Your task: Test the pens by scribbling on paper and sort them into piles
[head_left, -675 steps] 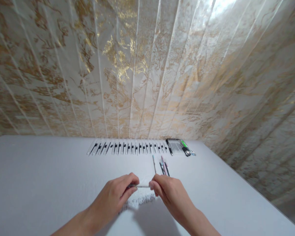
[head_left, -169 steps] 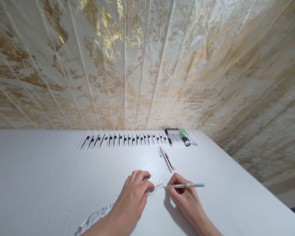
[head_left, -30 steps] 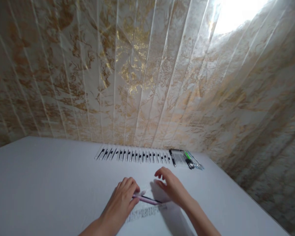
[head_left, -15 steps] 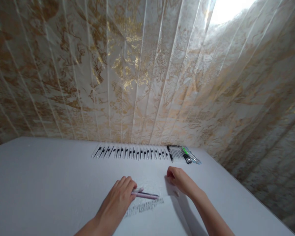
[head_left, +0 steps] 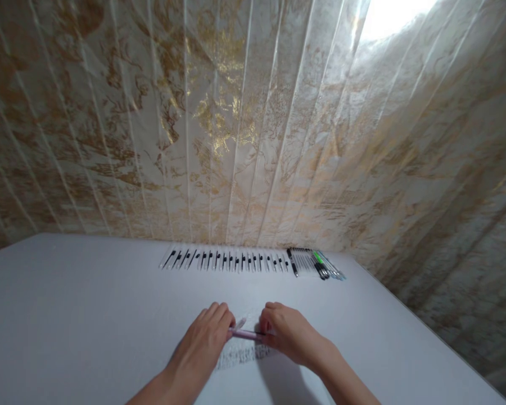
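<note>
A slim pink pen (head_left: 247, 334) lies level between my two hands above the table. My left hand (head_left: 208, 334) is closed round its left end, and a short pale piece, perhaps its clip or cap, sticks up beside those fingers. At the other end my right hand (head_left: 289, 332) pinches the pen, its fingertips partly hidden. Under both hands is a clear plastic sheet or bag (head_left: 240, 357) with rows of dark print, too blurred to read.
Along the back of the white table (head_left: 88, 315) runs a row of several clear packets with black-tipped pens (head_left: 223, 260). To their right lie a pack of black pens (head_left: 303, 263) and some pens with green and blue parts (head_left: 326, 265). A patterned curtain (head_left: 236, 140) hangs behind.
My right hand has come left and down onto the right end of the pink pen. My left hand keeps its hold in nearly the same place.
</note>
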Demonstrator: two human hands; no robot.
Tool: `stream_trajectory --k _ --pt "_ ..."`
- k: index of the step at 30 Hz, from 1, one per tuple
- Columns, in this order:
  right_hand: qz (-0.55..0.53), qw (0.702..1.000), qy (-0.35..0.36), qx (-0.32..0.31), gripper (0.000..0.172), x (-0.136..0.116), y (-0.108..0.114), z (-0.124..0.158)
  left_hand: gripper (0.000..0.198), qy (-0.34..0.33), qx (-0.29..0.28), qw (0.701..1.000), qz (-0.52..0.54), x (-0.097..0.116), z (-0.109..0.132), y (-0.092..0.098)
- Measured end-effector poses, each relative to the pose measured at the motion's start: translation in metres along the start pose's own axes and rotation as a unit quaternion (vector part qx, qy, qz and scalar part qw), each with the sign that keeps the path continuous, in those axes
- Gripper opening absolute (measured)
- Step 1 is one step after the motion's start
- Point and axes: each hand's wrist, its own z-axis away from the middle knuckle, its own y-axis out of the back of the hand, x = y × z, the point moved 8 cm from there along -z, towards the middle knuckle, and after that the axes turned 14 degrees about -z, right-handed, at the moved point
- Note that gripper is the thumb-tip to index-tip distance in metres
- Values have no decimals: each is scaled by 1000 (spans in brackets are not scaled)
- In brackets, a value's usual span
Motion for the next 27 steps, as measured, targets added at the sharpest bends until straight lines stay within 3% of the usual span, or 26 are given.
stream_trajectory --k 11,14,20,27 --pt "14 1000 -18 -11 13 1 5 1 20 -15 -1 998 61 0 1 12" --pt "8 1000 -27 14 7 7 24 7 19 -4 0 993 120 -9 1 15" --pt "19 993 12 117 13 9 83 35 7 58 5 972 228 -34 -2 19" --pt "24 986 55 157 13 4 102 47 8 89 4 950 301 -46 -4 9"
